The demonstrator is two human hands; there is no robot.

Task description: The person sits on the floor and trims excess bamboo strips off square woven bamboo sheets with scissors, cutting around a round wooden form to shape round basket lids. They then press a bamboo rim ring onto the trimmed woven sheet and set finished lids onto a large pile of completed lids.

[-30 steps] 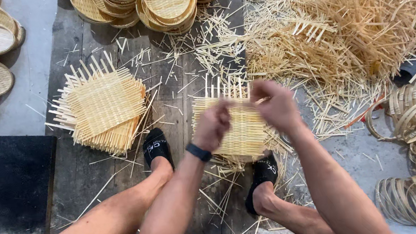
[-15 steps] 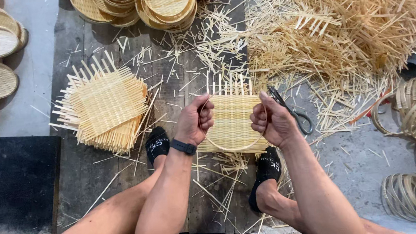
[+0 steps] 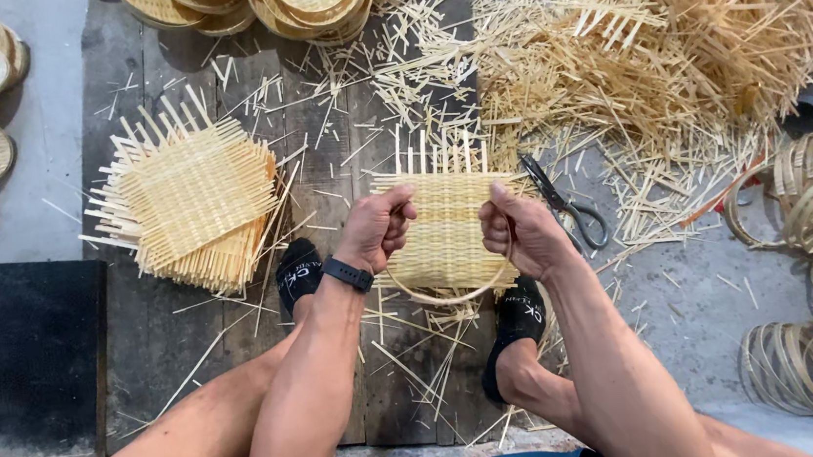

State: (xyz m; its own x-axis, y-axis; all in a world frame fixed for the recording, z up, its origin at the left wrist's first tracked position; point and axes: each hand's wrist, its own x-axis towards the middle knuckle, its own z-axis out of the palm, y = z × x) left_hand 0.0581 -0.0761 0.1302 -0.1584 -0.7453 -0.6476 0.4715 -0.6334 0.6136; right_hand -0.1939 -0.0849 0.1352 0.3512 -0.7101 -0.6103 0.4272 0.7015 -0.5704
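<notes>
**The Mat Could Slip or Snap**

Our left hand [image 3: 377,229] and right hand [image 3: 517,231] are both closed tight on the top corners of a woven mat [image 3: 446,230], with a thin bent hoop [image 3: 447,296] curving under it. We hold them up above the wooden floor boards [image 3: 190,326], between our feet. If we press too hard, we think the hoop could spring loose or the thin strips could crack. The scissors [image 3: 566,203] lie just beside our right hand, so we could poke ourselves.
</notes>
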